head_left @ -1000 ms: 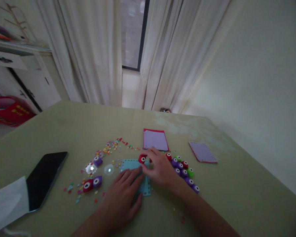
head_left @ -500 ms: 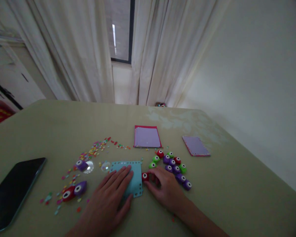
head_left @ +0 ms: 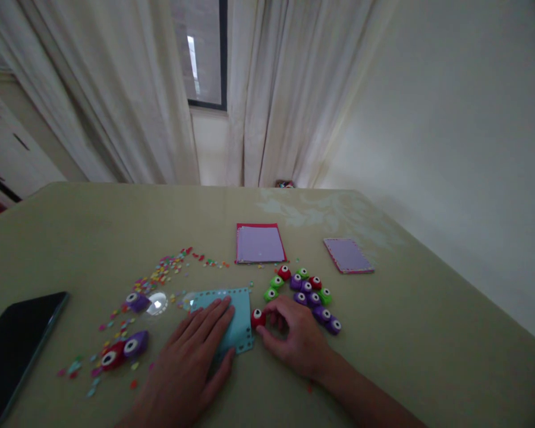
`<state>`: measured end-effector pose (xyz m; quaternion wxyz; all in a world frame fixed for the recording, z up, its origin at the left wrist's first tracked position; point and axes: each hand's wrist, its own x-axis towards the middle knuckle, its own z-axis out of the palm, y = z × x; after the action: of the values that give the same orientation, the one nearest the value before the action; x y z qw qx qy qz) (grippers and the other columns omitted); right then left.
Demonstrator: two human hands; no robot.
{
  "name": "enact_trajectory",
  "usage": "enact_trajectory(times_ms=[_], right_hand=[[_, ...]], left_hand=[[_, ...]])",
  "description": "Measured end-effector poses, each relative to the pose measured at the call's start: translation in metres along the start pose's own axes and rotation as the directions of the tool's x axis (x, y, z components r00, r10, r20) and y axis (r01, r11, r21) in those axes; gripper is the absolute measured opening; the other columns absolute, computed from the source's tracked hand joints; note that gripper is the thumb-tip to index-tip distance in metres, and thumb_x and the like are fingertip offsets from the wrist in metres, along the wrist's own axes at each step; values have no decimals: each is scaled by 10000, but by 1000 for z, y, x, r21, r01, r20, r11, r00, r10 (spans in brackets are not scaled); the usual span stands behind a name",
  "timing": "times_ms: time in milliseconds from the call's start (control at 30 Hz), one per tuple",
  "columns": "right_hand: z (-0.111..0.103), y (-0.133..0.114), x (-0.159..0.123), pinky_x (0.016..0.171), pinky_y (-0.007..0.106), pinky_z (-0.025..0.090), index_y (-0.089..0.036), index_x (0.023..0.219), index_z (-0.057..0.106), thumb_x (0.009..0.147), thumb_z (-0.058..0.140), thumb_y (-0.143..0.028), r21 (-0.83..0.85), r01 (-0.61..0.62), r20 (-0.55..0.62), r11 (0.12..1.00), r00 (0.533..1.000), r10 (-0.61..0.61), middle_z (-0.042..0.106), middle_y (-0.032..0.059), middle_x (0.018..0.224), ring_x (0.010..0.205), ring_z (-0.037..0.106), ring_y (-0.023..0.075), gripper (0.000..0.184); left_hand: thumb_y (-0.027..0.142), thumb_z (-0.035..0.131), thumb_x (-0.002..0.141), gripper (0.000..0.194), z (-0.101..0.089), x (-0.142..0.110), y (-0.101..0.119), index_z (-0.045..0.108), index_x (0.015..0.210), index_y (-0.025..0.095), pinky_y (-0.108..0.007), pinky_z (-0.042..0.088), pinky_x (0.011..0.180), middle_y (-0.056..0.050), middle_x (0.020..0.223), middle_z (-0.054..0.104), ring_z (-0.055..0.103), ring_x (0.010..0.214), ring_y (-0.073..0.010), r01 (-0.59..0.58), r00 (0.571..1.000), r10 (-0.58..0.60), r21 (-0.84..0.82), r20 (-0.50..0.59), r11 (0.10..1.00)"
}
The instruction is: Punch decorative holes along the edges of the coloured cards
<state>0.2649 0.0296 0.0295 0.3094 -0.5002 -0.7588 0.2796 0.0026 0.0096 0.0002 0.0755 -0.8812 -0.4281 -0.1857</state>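
Note:
My left hand (head_left: 194,351) lies flat on a light blue square of paper (head_left: 241,321), fingers stretched out, pressing it to the table. Small holes run along the paper's edges. At the paper's right edge is a small red craft punch (head_left: 257,318) with an eye-like white and black top. My right hand (head_left: 294,336) pinches this punch between thumb and fingers. Just beyond the right hand stand several similar punches in purple (head_left: 312,298), green (head_left: 271,294) and red (head_left: 284,273). The slot of the held punch is hidden.
Bright confetti bits (head_left: 160,273) lie scattered on the left, around purple (head_left: 136,345) and red (head_left: 113,356) punches and a clear round disc (head_left: 157,304). A black tablet (head_left: 22,339) lies at far left. Purple paper stacks (head_left: 261,244) (head_left: 350,255) lie farther back.
The view has shifted slightly, so everything sits a little farther left. The left hand stays flat on the blue paper, and the right hand keeps the red punch at its right edge.

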Motion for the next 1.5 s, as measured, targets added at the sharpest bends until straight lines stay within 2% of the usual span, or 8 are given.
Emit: enact_trajectory(times_ms=[300, 533, 700, 867, 1033, 1267, 1500], right_hand=[[-1, 3, 0, 645, 273, 438, -202, 971, 699, 862, 791, -235, 25, -25, 17, 999, 1000, 25, 669, 0, 830, 694, 581, 159, 147], [-1, 5, -2, 682, 282, 437, -209, 978, 690, 863, 780, -219, 19, 35, 44, 999, 998, -36, 662, 0, 855, 734, 589, 163, 146], [-4, 3, 0, 695, 287, 441, -204, 986, 693, 867, 774, -215, 18, 59, 84, 998, 995, -60, 664, 10, 869, 754, 597, 171, 145], [-2, 3, 2, 729, 294, 464, -206, 1050, 723, 945, 763, -243, 14, 16, 96, 1000, 995, -17, 703, 25, 921, 794, 628, 184, 118], [-3, 5, 3, 788, 289, 483, -224, 1129, 750, 1000, 768, -300, 12, 59, 132, 998, 989, -60, 746, 33, 989, 852, 659, 188, 150], [-6, 4, 3, 772, 289, 483, -207, 1090, 747, 937, 783, -216, -3, 97, 126, 995, 987, -96, 722, 29, 933, 826, 645, 188, 157], [-7, 3, 2, 780, 305, 491, -220, 1091, 750, 936, 760, -215, 5, 61, 133, 998, 989, -62, 728, 35, 952, 843, 654, 197, 156]], left_hand=[[419, 596, 1042, 623, -1, 0, 1, 456, 1616, 221, -469, 477, 1159, -46, 1648, 547, 578, 1437, -275, 23, 1000, -23, -35, 3, 999], [418, 597, 1040, 623, 1, -1, 1, 459, 1622, 243, -459, 450, 1183, -54, 1655, 538, 564, 1449, -281, 50, 999, -50, -74, 9, 996], [446, 596, 1033, 652, 1, -1, 0, 453, 1630, 227, -460, 372, 1226, -41, 1662, 529, 538, 1469, -272, 47, 999, -48, -21, -16, 999], [463, 573, 1049, 666, -1, -1, -2, 425, 1652, 223, -437, 336, 1250, -18, 1704, 468, 480, 1521, -250, 18, 1000, -18, -11, 9, 1000], [491, 550, 1070, 684, 0, -1, -2, 385, 1684, 242, -439, 332, 1266, -21, 1713, 454, 485, 1525, -256, 0, 1000, 0, -32, 22, 999], [490, 539, 1082, 685, 4, -3, -1, 360, 1698, 249, -422, 274, 1299, -28, 1721, 445, 472, 1538, -254, 36, 999, -36, -17, 6, 999], [444, 555, 1064, 644, 3, -2, 1, 421, 1663, 248, -449, 323, 1270, -31, 1690, 494, 487, 1521, -269, 93, 996, -93, -23, 4, 995]])
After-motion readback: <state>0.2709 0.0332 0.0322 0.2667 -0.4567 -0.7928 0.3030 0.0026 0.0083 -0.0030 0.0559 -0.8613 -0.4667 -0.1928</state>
